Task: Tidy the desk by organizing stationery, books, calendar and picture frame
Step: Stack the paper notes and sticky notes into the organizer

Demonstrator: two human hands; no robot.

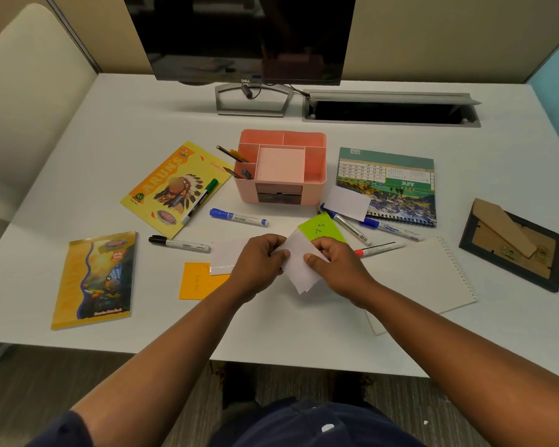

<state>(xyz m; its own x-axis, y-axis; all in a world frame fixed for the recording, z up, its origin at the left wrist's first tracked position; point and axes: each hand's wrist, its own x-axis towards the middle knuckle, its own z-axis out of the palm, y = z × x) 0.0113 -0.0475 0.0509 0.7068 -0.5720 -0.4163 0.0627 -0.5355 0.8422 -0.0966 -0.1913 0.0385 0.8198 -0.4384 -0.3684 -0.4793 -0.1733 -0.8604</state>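
My left hand (259,264) and my right hand (339,266) together pinch a small stack of white paper notes (299,262) just above the desk's middle. A green sticky note (321,229) lies behind them, an orange one (197,280) and another white slip (226,254) to the left. The pink organizer (281,175) stands behind, holding pencils. Markers lie around: blue (238,217), black (179,244), green (200,200), red (380,248). The calendar (388,185) lies flat at right, the picture frame (513,245) face down at far right.
Two yellow notebooks lie at left, one (175,185) angled behind, one (94,279) near the front edge. A white spiral pad (426,279) sits by my right forearm. A monitor (249,37) and an open cable tray (391,109) line the back.
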